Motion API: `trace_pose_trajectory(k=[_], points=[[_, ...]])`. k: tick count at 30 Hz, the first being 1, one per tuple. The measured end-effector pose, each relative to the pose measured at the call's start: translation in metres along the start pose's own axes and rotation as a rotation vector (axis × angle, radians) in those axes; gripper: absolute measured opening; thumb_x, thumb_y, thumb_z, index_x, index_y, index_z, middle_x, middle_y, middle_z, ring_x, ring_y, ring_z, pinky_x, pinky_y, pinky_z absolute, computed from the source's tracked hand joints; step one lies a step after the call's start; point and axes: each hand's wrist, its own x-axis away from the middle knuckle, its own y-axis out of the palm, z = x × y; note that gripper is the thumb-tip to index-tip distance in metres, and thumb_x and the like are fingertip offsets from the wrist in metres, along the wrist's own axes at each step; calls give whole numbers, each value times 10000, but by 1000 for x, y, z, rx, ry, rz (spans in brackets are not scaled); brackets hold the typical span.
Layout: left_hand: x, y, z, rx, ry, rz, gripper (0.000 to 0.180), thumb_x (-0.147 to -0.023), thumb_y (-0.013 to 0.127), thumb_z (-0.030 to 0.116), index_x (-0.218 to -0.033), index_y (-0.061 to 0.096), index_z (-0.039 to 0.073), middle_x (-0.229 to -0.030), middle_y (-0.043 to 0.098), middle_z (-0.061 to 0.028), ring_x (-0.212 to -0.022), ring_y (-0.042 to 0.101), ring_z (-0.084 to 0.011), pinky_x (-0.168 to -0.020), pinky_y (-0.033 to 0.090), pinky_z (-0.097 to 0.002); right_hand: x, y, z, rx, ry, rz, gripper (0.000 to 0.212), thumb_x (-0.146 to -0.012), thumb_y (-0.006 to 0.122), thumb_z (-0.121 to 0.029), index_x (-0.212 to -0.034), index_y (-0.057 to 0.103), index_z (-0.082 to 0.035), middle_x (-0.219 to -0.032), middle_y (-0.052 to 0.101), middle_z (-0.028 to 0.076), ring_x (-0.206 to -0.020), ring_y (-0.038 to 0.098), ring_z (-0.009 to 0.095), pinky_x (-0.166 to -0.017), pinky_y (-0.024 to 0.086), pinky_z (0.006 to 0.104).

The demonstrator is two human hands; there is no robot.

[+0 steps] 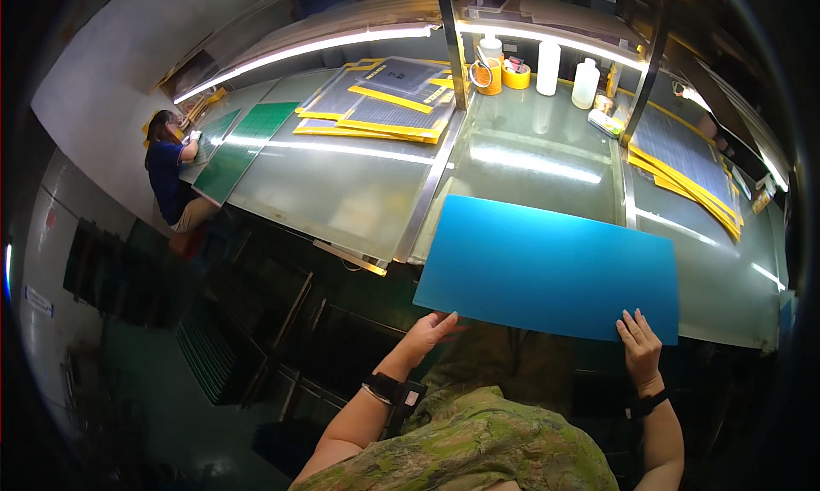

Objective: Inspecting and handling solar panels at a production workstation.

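Observation:
A large rectangular blue sheet (547, 269) is in front of me, its far part over the glass-topped bench and its near edge out past the bench front. At its near left corner, my left hand (427, 336) has the edge, thumb along the rim and some fingers partly hidden below. Near the right corner, the fingers of my right hand (641, 341) lie over the top face at the near edge; the thumb there is hidden.
Yellow-edged film sheets (393, 107) are stacked on the left bench, with more (692, 171) at right. White bottles (548, 68) and orange tape rolls (516, 74) stand at the back. A metal post (453, 47) rises behind. A co-worker (171, 171) sits far left beside green panels (248, 145).

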Motion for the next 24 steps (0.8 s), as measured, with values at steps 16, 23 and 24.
trace_pose_trajectory(k=[16, 23, 24], points=[[-35, 0, 25, 479, 41, 326, 286, -931, 524, 212, -1006, 540, -64, -913, 626, -183, -795, 650, -299, -637, 562, -334, -109, -101, 232, -1335, 933, 405, 837, -838, 490, -631, -1312, 383, 51, -1148, 571, 173, -1030, 561, 219, -873, 456, 345], [-50, -45, 24, 318, 50, 364, 298, -940, 518, 261, -979, 568, -30, -848, 632, -106, -737, 629, -216, -609, 534, -291, -188, -82, 371, -1648, 819, 845, 440, -823, 679, -250, -1171, 499, -49, -1091, 588, 126, -957, 584, 240, -832, 496, 359], [-48, -52, 24, 284, 34, 397, 311, -937, 523, 268, -972, 564, -38, -830, 631, -115, -722, 630, -218, -601, 534, -290, -198, -73, 374, -1706, 886, 978, 285, -859, 602, -110, -1127, 565, -22, -1055, 617, 89, -926, 604, 198, -798, 506, 303]])
